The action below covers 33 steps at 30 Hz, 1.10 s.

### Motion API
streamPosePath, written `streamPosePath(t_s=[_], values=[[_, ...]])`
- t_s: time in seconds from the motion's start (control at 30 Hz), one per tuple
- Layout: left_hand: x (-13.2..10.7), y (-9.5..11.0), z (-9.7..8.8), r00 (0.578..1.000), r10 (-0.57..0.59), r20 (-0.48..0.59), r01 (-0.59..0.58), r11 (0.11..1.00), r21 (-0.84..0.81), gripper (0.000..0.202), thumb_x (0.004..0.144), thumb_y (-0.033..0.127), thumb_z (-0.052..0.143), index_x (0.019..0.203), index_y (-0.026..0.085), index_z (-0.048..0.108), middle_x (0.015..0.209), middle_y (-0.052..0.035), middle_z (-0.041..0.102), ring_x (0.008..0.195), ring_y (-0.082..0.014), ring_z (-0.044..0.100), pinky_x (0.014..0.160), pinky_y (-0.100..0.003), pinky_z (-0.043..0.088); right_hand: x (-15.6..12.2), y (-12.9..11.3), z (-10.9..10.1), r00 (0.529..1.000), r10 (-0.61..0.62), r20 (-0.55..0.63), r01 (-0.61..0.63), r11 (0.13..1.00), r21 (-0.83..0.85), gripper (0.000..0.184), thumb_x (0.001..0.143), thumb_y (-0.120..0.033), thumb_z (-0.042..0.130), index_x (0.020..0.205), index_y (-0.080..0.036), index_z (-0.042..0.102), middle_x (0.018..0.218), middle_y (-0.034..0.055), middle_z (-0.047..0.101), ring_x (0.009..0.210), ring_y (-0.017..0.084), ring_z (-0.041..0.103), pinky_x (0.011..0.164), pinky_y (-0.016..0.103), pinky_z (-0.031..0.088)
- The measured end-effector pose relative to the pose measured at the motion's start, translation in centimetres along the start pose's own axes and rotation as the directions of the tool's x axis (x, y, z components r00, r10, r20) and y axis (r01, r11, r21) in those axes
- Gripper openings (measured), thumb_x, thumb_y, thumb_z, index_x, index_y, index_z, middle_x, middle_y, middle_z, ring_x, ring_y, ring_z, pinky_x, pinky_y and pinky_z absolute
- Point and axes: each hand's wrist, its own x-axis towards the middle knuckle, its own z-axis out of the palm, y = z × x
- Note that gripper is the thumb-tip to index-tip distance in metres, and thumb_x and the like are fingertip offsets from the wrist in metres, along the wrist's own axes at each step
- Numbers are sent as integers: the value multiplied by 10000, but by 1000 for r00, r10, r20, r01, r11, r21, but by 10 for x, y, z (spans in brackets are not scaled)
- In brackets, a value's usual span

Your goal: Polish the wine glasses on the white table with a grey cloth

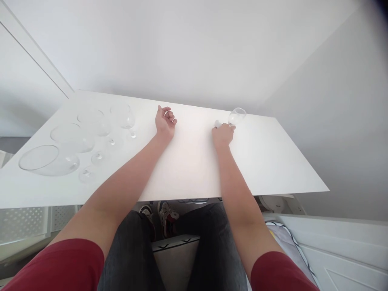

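Observation:
My right hand (pixel 223 135) is closed around the stem of a clear wine glass (pixel 237 117) toward the back right of the white table (pixel 194 161). The bowl points right, past my fingers, and the foot shows just left of the hand, so the glass looks tilted. My fingers hide most of the stem. Left of the middle, my left hand (pixel 165 123) rests with its palm turned up. Its fingers are loosely curled and apart, with nothing in them. The closest thing to it is a clear wine glass (pixel 129 120) at the end of a row.
Several more clear wine glasses (pixel 57 165) stand along the table's left side, their edges faint against the white. A pale wall (pixel 194 52) rises behind the table. Below the front edge are my legs (pixel 130 258), and a white panel (pixel 345 242) is at the lower right.

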Motion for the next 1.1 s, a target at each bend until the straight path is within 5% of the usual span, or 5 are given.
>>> streamPosePath(t_s=[0.23,0.33,0.47,0.77,1.1], values=[[2,2,-9,998,27,-53,-28,999,-33,352,1068,459,559,835,195,570,616,45,464,488,-71,426,481,-208,345,2,1,9,998,48,-27,-49,998,-31,357,934,-256,640,1271,-143,675,1440,229,477,1264,362,559,992,472,568],[-3,-2,-10,991,115,-66,-97,969,229,297,1061,325,507,796,194,536,628,38,455,505,-82,416,514,-212,358,1,-1,9,998,51,-22,-52,999,-14,365,960,-275,625,1301,-157,679,1437,222,462,1273,362,539,1004,463,550],[-15,-10,-6,957,227,182,-278,527,803,227,1022,207,444,811,204,525,740,-3,563,643,-116,522,658,-241,452,1,-2,8,998,59,-10,-59,998,15,387,989,-280,599,1359,-203,684,1498,209,412,1277,354,532,1009,448,533],[-58,-16,-23,934,137,331,-313,-138,940,272,900,30,528,1112,151,647,1386,-211,553,1330,-346,541,1197,-523,432,-7,-2,6,1000,24,19,-25,999,26,447,1035,-258,522,1457,-263,672,1698,183,216,1333,376,493,1024,475,501],[-114,23,-48,941,0,339,-293,-502,814,528,1064,315,386,1517,106,558,1676,-235,423,1597,-393,369,1354,-601,247,-75,14,-17,965,-247,86,251,967,-44,336,1036,-274,480,1252,-166,712,1402,208,597,1296,362,529,1071,499,447]])
